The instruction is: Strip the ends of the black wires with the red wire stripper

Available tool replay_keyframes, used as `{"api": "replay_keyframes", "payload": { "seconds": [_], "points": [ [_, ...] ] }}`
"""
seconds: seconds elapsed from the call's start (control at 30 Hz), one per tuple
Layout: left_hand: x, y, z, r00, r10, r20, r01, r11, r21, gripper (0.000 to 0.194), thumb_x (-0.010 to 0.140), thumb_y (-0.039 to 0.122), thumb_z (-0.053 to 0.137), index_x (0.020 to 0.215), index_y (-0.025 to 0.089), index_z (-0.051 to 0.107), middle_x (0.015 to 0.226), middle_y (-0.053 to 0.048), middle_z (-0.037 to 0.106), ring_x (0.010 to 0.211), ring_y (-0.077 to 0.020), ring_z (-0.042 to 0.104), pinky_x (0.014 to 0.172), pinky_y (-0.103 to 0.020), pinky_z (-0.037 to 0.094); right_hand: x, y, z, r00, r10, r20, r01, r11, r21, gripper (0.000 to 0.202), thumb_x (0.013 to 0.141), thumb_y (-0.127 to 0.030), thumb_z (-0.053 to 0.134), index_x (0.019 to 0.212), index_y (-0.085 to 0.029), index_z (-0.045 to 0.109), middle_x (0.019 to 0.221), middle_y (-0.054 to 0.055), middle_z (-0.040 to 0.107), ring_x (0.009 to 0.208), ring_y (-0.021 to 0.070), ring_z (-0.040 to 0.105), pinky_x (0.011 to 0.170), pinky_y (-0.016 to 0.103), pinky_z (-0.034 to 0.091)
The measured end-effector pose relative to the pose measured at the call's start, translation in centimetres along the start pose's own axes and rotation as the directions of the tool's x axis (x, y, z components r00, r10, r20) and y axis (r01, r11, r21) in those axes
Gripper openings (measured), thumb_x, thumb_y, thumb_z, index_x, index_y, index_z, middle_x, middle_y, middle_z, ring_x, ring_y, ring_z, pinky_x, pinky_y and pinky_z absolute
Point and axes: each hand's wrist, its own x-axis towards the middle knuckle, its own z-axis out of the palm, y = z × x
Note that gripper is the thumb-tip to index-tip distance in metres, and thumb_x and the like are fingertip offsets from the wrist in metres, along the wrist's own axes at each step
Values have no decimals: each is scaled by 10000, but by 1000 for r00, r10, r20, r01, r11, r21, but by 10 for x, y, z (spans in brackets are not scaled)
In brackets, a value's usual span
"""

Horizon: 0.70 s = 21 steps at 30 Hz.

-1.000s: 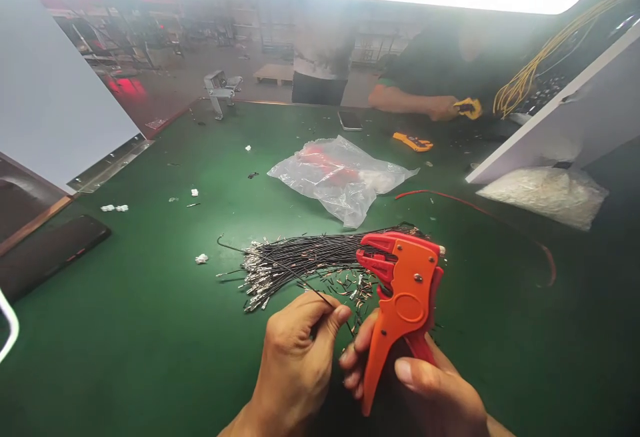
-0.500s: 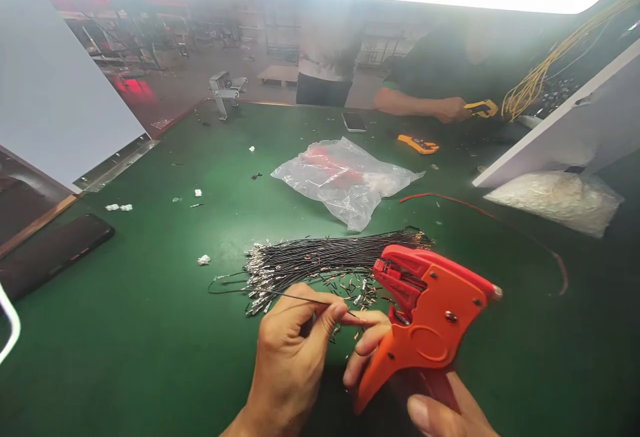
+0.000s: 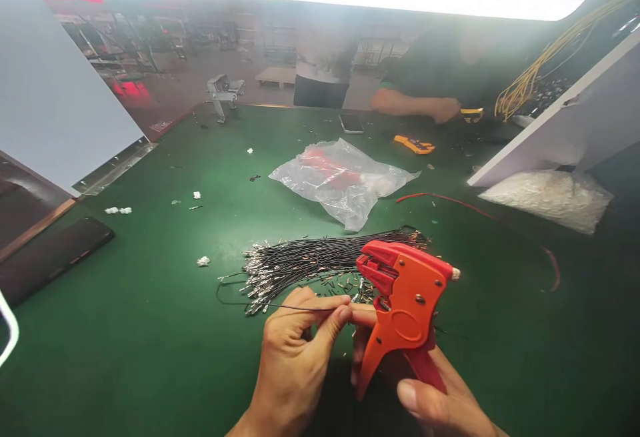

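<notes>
Between thumb and forefinger, my left hand [image 3: 300,350] pinches a thin black wire [image 3: 295,306] close to its end; the rest loops away to the left. My right hand [image 3: 440,397] grips orange-and-red wire strippers [image 3: 410,303] by the handles, jaws pointing up and left. A finger of the right hand reaches to the left fingertips, where the wire's end is hidden. Just beyond lies a bundle of black wires [image 3: 315,253] with metal terminals at the left ends. Short wire scraps [image 3: 350,285] are scattered between the bundle and my hands.
A clear plastic bag [image 3: 340,180] with red contents lies past the bundle. A red wire [image 3: 475,207] curves at right, near another filled bag [image 3: 547,200]. Across the green table [image 3: 175,330], a co-worker's hand [image 3: 445,110] holds a yellow tool; an orange tool [image 3: 415,145] lies nearby.
The wire strippers and my right hand have shifted left, closer to my left hand. My left fingertips now cover the wire's end, which showed before. The co-worker's yellow tool has changed its angle.
</notes>
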Motion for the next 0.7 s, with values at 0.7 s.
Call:
{"api": "replay_keyframes", "payload": {
  "seconds": [0.7],
  "points": [
    [-2, 9, -14, 817, 547, -183, -500, 829, 251, 298, 878, 88, 698, 1122, 244, 766, 678, 29, 636, 601, -128, 503, 580, -266, 414, 32, 56, 4, 929, -161, 334, -16, 882, 471, 584, 576, -462, 904, 1074, -313, 638, 850, -23, 645, 685, 168, 618, 778, 487, 585]
  ]
}}
